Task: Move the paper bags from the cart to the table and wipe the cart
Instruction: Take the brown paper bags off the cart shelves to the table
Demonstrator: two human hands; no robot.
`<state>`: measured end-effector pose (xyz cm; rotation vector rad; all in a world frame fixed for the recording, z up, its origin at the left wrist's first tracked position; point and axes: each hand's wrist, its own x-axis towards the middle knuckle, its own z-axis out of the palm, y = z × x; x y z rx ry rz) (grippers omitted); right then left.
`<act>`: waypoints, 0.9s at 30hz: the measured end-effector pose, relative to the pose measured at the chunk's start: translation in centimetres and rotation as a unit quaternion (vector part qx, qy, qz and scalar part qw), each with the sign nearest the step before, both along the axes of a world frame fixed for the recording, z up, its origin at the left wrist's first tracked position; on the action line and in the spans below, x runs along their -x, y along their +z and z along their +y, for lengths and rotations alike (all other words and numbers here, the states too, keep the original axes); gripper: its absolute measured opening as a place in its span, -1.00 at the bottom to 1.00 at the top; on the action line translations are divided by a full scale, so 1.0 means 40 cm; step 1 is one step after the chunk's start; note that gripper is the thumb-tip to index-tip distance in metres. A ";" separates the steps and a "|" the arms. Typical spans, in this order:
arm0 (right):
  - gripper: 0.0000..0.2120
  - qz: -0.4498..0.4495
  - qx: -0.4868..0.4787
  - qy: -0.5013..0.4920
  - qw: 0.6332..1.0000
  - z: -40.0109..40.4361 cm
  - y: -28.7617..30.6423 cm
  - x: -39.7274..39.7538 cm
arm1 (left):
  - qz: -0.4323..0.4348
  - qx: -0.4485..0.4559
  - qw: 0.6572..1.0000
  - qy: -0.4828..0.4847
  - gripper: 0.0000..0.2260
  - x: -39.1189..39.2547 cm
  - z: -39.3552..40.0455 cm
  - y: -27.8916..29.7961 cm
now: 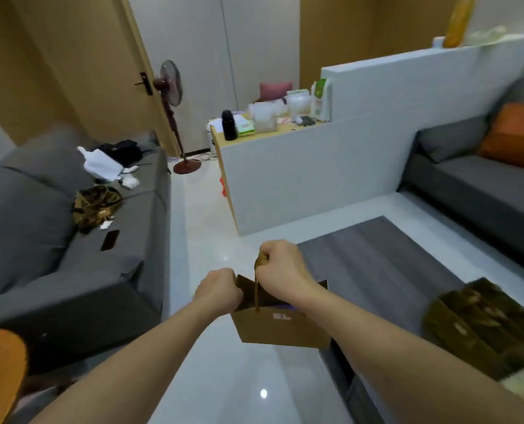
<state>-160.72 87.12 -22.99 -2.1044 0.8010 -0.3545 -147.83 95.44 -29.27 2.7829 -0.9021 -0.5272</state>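
Note:
I carry a brown paper bag point(280, 328) in the air over the white floor, just left of the dark grey low table point(386, 261). My right hand point(280, 264) grips the bag's twisted handle from above. My left hand point(219, 290) pinches the bag's left top edge. Something purple shows inside the bag's open mouth. Other brown paper bags point(481, 325) lie on the near right part of the table. No cart is in view.
A grey sofa point(71, 240) with clutter and a phone runs along the left. A white partition point(315, 172) and a loaded desk stand ahead, with a standing fan point(172, 117) beside them. Another sofa with an orange cushion point(514, 133) lies at the right.

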 end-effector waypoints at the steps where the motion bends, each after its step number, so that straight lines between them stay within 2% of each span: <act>1: -0.68 0.004 -0.006 -0.021 1.000 -0.039 -0.015 0.021 | 0.007 -0.012 1.000 -0.023 -0.89 0.011 -0.058 -0.011; 5: -0.69 0.037 -0.028 -0.106 0.993 -0.174 -0.088 0.088 | 0.039 -0.032 0.992 -0.120 -0.79 0.051 -0.262 -0.056; 10: -0.74 0.113 -0.051 -0.205 0.971 -0.313 -0.194 0.144 | 0.092 -0.044 0.969 -0.223 -0.90 0.091 -0.469 -0.137; 16: -0.76 0.207 -0.059 -0.283 0.935 -0.401 -0.271 0.201 | 0.166 -0.049 0.924 -0.340 -0.89 0.093 -0.645 -0.226; 20: -0.83 0.269 -0.021 -0.331 0.904 -0.450 -0.287 0.242 | 0.159 -0.046 0.878 -0.449 -0.69 0.099 -0.746 -0.245; 27: -0.88 0.275 -0.016 -0.400 0.874 -0.551 -0.361 0.336 | 0.152 -0.034 0.832 -0.532 -0.63 0.172 -0.868 -0.259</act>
